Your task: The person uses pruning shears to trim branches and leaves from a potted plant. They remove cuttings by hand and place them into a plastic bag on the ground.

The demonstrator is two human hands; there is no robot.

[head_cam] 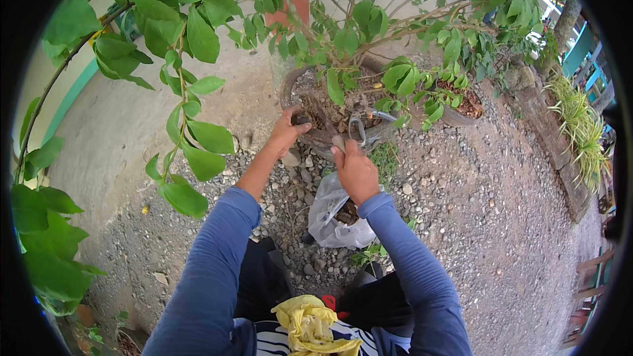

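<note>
My right hand [357, 170] grips the pale handle of a narrow-bladed hand tool [338, 142], a knife or small trowel. Its blade slants up and left, against the soil [309, 104] in a large round plant pot [288, 90]. At the pot's near left rim, my left hand [286, 133] has a small dark piece [300, 118] between thumb and fingers; what it is made of is unclear. Pruning shears [363, 128] with grey handles rest at the near right rim. Below my right hand, a clear plastic bag [329, 220] stands open with dark brown chunks [347, 213] inside.
A leafy shrub [363, 20] rises from the pot. A leafy branch [184, 94] hangs at left. Gravel [445, 217] surrounds the bag, with a concrete slab [128, 133] to the left. Another pot [460, 117] adjoins at right, near a stone border [549, 143].
</note>
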